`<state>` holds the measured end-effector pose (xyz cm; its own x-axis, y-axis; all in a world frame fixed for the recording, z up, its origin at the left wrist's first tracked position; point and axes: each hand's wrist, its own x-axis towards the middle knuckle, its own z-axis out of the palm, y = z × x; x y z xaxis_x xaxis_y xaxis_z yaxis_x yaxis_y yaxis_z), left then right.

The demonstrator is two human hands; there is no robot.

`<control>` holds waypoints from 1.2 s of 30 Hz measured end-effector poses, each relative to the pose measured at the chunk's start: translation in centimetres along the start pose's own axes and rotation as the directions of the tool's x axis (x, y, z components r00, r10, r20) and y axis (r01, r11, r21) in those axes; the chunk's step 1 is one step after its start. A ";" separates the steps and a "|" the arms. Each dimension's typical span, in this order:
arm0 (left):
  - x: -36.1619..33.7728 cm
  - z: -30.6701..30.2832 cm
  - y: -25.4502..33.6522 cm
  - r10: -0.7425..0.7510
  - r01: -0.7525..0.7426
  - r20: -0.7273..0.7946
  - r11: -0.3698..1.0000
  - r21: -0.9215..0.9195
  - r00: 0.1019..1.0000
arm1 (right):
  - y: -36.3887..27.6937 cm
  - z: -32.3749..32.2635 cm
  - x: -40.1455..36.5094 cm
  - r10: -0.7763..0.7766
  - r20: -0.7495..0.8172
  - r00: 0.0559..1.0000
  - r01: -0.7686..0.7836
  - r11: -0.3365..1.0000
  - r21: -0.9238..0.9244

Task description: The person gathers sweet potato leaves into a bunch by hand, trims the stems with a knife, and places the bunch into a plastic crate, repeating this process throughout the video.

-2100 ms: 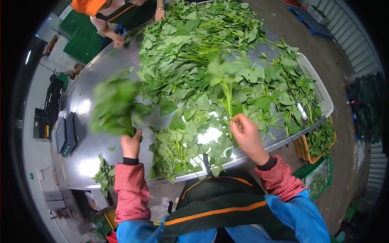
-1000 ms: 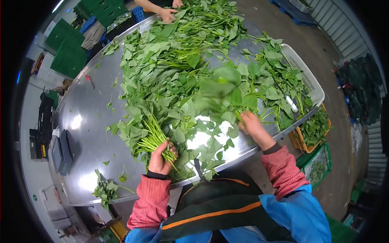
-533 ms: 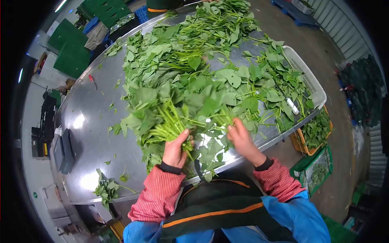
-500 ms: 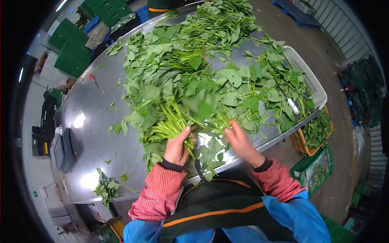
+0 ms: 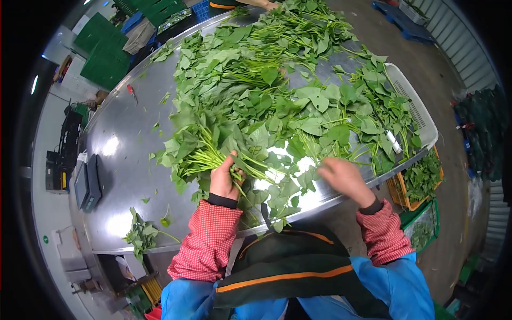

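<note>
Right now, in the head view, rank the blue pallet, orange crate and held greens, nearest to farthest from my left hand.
1. Held greens: in the left hand.
2. Orange crate: right, past the table.
3. Blue pallet: far upper right.

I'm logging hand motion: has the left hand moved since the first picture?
Yes: the left hand has moved right, farther from the scale.

The shiny metal tabletop (image 5: 125,176) bore a broad spread of leafy green stems (image 5: 256,101); a small red object (image 5: 131,90) lay near its far left rim; a leafy sprig (image 5: 140,234) overhung the near edge.
</note>
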<state>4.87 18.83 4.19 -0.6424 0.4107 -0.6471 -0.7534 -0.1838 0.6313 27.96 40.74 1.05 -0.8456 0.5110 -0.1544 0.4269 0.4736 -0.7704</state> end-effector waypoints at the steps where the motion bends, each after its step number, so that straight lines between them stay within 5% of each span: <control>1: -0.3 0.1 0.0 -0.005 0.005 0.008 1.000 0.003 1.000 | -1.5 0.6 -0.1 -0.241 -0.084 0.967 0.215 0.946 -0.244; 2: -0.6 0.6 -0.1 -0.008 0.008 0.021 1.000 0.003 1.000 | -3.2 1.0 0.1 -0.481 -0.105 0.870 0.376 0.787 -0.489; 5: -0.9 1.0 -1.0 -0.033 0.034 0.046 0.999 -0.028 0.998 | -8.7 1.9 0.7 -0.139 0.193 0.971 0.116 0.985 0.126; 8: -1.2 1.7 -0.8 -0.038 0.041 0.081 0.999 -0.032 0.996 | -10.3 3.6 1.0 -0.099 0.521 0.848 -0.083 0.945 0.316; 12: -1.9 0.5 -0.1 -0.032 0.022 0.104 0.995 0.101 0.994 | -6.9 4.9 1.0 -0.141 0.330 0.933 -0.027 0.889 0.457; 13: -2.0 0.1 0.2 -0.025 0.008 0.112 0.988 0.152 0.993 | -6.5 3.6 1.1 -0.046 0.394 0.918 -0.153 0.876 0.458; 15: -1.9 -1.1 0.8 0.000 -0.021 0.109 0.982 0.189 0.994 | -4.9 -0.2 1.2 -0.166 0.452 0.877 -0.331 0.474 0.816; 16: -1.4 -2.4 1.1 0.076 -0.097 0.095 0.965 0.242 0.993 | -3.7 -0.4 1.3 -0.156 0.366 0.917 -0.241 0.516 0.822; 17: -1.0 -3.7 1.3 0.124 -0.133 0.055 0.959 0.249 0.991 | -2.6 -0.5 1.5 -0.144 0.277 0.950 -0.152 0.561 0.813; 18: -0.7 -4.6 1.5 0.170 -0.169 0.020 0.951 0.259 0.985 | 0.3 1.5 2.3 -0.133 0.060 0.989 0.078 0.833 0.548; 20: -1.4 -4.9 2.1 0.244 -0.231 -0.028 0.945 0.233 0.969 | 0.4 1.5 2.3 -0.061 -0.063 0.996 0.081 0.911 0.405; 22: -2.4 -4.5 2.2 0.257 -0.249 -0.018 0.949 0.196 0.966 | -4.0 -0.5 0.9 0.136 0.224 0.965 -0.260 0.586 0.768; 23: -2.7 -4.6 2.1 0.230 -0.224 -0.009 0.958 0.176 0.973 | -3.8 -0.2 0.9 0.146 0.198 0.969 -0.246 0.592 0.768; 26: -4.4 -2.4 1.8 0.219 -0.227 0.091 0.970 0.090 0.971 | -3.7 2.6 1.2 0.072 -0.249 0.966 0.039 0.909 0.414; 27: -4.8 -2.0 1.5 0.213 -0.220 0.097 0.972 0.077 0.972 | -4.4 2.6 1.0 0.009 -0.282 0.959 0.112 0.905 0.411; 30: -5.5 -1.6 0.3 0.155 -0.169 0.142 0.981 0.096 0.978 | -6.7 2.9 0.5 -0.063 -0.366 0.928 0.066 0.998 -0.004; 36: -6.4 -0.3 -4.2 0.048 -0.087 0.243 0.984 0.153 0.969 | -11.2 8.3 -1.6 -0.300 -0.193 0.934 0.188 0.874 -0.448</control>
<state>12.06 16.71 5.52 -0.6244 0.6059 -0.4930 -0.6645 -0.0804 0.7429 21.90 28.62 4.79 -0.8563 0.4735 0.2061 0.3577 0.8316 -0.4248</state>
